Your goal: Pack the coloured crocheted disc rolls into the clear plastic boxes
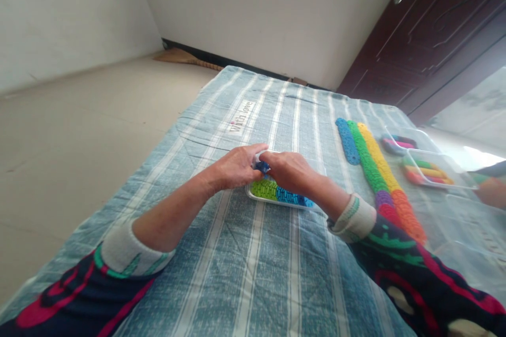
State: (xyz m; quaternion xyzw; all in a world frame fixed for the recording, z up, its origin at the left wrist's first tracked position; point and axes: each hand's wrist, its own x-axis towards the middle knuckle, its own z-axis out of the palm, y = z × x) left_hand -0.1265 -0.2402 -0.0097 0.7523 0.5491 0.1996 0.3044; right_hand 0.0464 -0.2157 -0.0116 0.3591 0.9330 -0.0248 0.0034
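A clear plastic box (pixel 253 194) stands on the cloth in front of me, with rows of light green discs (pixel 264 189) and blue discs (pixel 290 197) packed on edge inside. Over its far left part, my left hand (pixel 237 167) curls its fingers and thumb round some dark blue discs (pixel 262 167). My right hand (pixel 290 171) pinches the same dark blue discs from the other side, its fingertips close to those of my left. The fingers hide part of these discs and the box's far side.
On the right lie long rows of discs: blue (pixel 348 142), green (pixel 366 158), yellow (pixel 377 155), orange (pixel 409 216), purple and red. Clear boxes with coloured rows (pixel 429 172) stand beyond, near another person's hand (pixel 492 191). A striped cloth (pixel 221 274) covers the table.
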